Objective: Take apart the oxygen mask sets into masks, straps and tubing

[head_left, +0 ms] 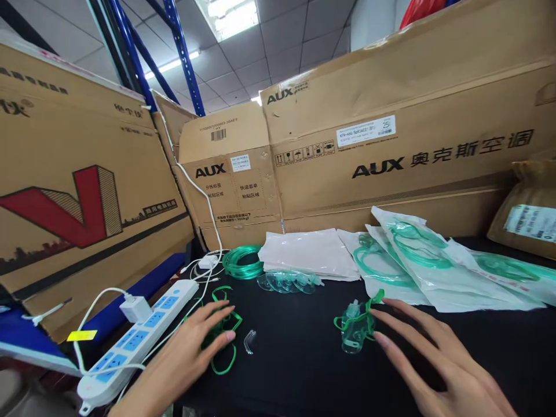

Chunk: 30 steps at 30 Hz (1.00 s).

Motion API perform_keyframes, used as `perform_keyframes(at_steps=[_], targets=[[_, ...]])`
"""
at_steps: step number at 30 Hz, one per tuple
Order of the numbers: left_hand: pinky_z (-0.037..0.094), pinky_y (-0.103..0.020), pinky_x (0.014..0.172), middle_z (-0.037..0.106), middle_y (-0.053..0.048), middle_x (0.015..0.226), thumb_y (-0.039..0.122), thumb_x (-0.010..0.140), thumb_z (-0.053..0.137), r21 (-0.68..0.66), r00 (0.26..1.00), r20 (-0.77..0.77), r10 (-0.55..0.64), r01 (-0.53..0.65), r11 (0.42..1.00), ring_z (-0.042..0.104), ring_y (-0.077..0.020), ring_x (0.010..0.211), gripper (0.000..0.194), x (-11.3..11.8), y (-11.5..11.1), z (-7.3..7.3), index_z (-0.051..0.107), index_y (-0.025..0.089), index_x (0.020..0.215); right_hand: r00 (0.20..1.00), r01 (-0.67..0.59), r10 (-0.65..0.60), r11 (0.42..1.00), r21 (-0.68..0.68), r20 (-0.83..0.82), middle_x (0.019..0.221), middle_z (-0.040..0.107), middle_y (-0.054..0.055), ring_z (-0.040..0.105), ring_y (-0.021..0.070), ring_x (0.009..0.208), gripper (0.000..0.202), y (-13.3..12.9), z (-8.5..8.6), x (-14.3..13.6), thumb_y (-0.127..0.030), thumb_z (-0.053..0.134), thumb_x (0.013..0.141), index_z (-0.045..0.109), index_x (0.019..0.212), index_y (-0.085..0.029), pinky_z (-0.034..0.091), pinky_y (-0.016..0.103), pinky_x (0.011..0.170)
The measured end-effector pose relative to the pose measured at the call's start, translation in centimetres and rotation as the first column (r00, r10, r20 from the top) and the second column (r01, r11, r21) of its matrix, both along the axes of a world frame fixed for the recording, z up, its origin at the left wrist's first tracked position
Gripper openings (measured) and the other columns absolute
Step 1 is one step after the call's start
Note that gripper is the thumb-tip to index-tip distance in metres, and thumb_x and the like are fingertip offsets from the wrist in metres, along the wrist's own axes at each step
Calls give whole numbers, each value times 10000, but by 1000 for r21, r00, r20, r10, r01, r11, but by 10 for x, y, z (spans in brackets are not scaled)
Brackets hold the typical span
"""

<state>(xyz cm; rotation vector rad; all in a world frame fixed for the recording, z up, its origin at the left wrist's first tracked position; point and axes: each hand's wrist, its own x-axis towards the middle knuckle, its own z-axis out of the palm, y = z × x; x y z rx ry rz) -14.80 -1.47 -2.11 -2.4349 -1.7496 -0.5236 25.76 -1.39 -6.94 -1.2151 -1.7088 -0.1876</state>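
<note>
My left hand (204,341) rests over a bundle of green elastic straps (225,366) on the black table, its fingers spread and partly hiding them. Just right of it lie a few small clear bent strips (249,341). My right hand (430,347) has its fingers apart, with the fingertips at the right edge of a clear mask (353,331) that has a green strap (376,299) around it. Whether the fingertips touch the strap or only hover beside it is hard to tell. Farther back, several clear masks (291,282) lie in a row.
A coil of green tubing (243,262), a stack of white pouches (308,253) and packs with tubing (417,255) line the back. A power strip (139,341) with white cables lies left. Cardboard boxes (391,127) wall the back and left; a brown parcel (527,202) stands right.
</note>
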Motion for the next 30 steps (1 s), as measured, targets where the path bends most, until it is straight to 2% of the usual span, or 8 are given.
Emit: perform_keyframes(at_steps=[4, 6, 9, 12, 15, 20, 25, 30], targets=[[527, -471, 1076, 609, -18, 1449, 471, 1030, 497, 69, 997, -73, -40, 45, 997, 620, -276, 1288, 406, -4, -4, -27, 597, 354, 1406, 956, -52, 52, 999, -8, 288, 1620, 394, 48, 419, 350, 1451, 484, 3, 5, -24, -450, 511, 1017, 504, 1483, -319, 524, 598, 1060], [516, -495, 1085, 635, -29, 1416, 468, 1031, 493, 152, 996, -79, -49, 61, 986, 636, -283, 1265, 396, -4, -3, -28, 614, 344, 1387, 934, -50, 60, 998, -39, 351, 1623, 395, 62, 392, 367, 1469, 504, 4, 2, -29, -464, 514, 1015, 500, 1487, -289, 533, 617, 1043], [489, -493, 1113, 615, -47, 1434, 478, 1029, 498, 257, 999, -1, -38, 37, 966, 609, -281, 1294, 422, 8, -5, -17, 587, 324, 1411, 935, -44, 68, 996, -75, 347, 1582, 456, 74, 429, 353, 1450, 474, 1, -4, -29, -451, 494, 1026, 517, 1470, -288, 544, 599, 1039], [493, -454, 1111, 608, -36, 1424, 470, 1036, 496, 211, 989, 137, -50, 20, 977, 592, -254, 1298, 393, 46, -10, 2, 592, 331, 1391, 954, -45, 73, 994, -101, 292, 1525, 514, 71, 506, 325, 1393, 447, -4, -7, -26, -417, 499, 1030, 516, 1467, -327, 541, 583, 1048], [511, -443, 1077, 653, -30, 1348, 455, 1030, 521, 18, 967, 219, -131, 130, 991, 615, -245, 1244, 349, 103, -11, 14, 636, 328, 1335, 961, -71, 94, 993, -98, 259, 1477, 554, 66, 564, 313, 1334, 443, -8, -7, -23, -377, 538, 1015, 530, 1458, -363, 554, 566, 1036], [505, -525, 1033, 705, -51, 1249, 387, 941, 693, -188, 942, 271, -199, 255, 949, 640, -312, 1172, 433, 174, 3, 10, 630, 299, 1361, 975, -129, 143, 987, -91, 169, 1386, 642, 62, 669, 273, 1211, 378, -12, 3, -23, -347, 588, 995, 644, 1368, -356, 590, 429, 1004], [505, -400, 1005, 714, -14, 1156, 120, 993, 572, -31, 877, 377, -298, 334, 942, 659, -228, 1067, 313, 175, 15, 4, 692, 291, 1226, 980, -188, 175, 969, -158, -94, 1210, 748, 27, 717, 202, 1129, 333, -17, 15, -23, -360, 596, 999, 697, 1314, -330, 574, 241, 969], [520, -289, 876, 709, -16, 1101, 24, 993, 502, 248, 748, 394, -534, 472, 846, 648, -170, 977, 375, 162, 17, 9, 687, 256, 1223, 960, -195, 138, 953, -230, -245, 1273, 729, 42, 689, 229, 1186, 330, -12, 23, -37, -429, 622, 967, 744, 1250, -313, 561, 270, 992]])
